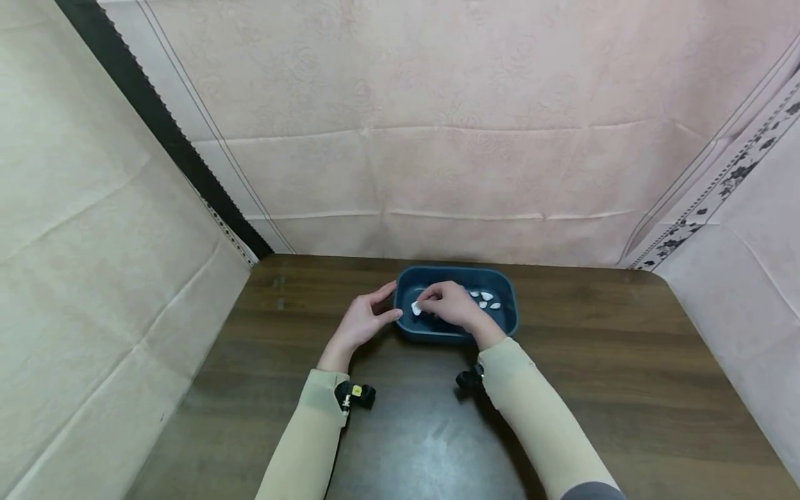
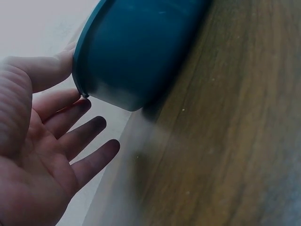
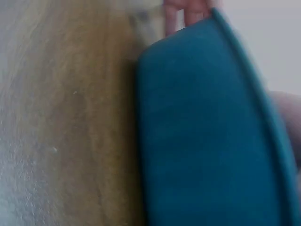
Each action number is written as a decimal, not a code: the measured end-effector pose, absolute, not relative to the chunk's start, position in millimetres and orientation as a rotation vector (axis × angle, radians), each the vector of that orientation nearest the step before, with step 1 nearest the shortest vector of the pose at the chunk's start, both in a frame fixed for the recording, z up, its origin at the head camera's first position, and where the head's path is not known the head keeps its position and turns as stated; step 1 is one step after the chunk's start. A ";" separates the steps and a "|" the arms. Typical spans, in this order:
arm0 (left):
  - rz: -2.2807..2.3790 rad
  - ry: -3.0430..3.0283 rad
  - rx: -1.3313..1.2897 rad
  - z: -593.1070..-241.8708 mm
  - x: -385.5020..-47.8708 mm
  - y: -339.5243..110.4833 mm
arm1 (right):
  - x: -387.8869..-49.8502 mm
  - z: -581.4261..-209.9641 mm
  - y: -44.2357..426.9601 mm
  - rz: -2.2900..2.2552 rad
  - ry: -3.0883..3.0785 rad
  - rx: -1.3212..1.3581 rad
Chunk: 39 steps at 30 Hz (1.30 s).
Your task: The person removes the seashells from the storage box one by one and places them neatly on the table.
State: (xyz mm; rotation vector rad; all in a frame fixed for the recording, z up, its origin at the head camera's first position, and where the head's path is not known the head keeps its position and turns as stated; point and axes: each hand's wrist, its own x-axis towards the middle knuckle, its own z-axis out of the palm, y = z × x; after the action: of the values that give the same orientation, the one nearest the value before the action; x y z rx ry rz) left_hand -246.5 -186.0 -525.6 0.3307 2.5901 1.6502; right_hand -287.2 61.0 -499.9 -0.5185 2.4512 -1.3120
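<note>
Nearest to me on the head feed are two pale sleeves, each with a small black wrist camera strapped at the cuff. The left one carries a yellow patch; if anything is printed there, it is too small for me to read. Beneath them spreads a brown wood-grain table, with a dull shine in front.

Further out, I have the left hand at the left end of a dark blue tray, thumb and forefinger touching its rim. From the left wrist I see the remaining fingers spread and fairly straight, clear of the wall. The right hand reaches over the tray's near side, fingers bent down, pinching a white piece low inside the left part. My right wrist view is mostly blurred tray wall, which hides that pinch.

To the right of that hand, several other white pieces lie apart on the tray's floor. Behind the table hangs a pinkish cloth, with a black band on the left and a dark floral border on the right.
</note>
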 end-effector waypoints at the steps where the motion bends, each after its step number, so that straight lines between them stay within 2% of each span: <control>1: 1.648 2.591 0.335 -525.5 -246.4 -185.9 | -284.4 -497.3 64.8 -1.363 2.444 -0.510; 10: 1.637 2.618 0.360 -522.5 -246.3 -185.3 | -247.6 -473.6 93.3 -1.677 2.312 -0.482; 22: 1.686 2.609 0.420 -527.5 -247.9 -185.3 | -190.0 -485.3 87.2 -1.727 2.162 -0.506; 30: 1.642 2.648 0.400 -527.9 -245.9 -186.0 | -175.1 -502.7 67.9 -1.679 2.186 -0.469; 39: 1.636 2.644 0.416 -528.8 -246.5 -186.5 | -177.9 -521.0 56.3 -1.574 2.298 -0.407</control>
State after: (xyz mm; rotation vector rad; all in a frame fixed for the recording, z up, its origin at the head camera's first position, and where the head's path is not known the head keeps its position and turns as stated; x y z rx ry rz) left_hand -246.5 -186.5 -528.8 0.4160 2.6436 1.6358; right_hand -177.9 56.3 -521.0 -0.4075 2.2977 -1.5743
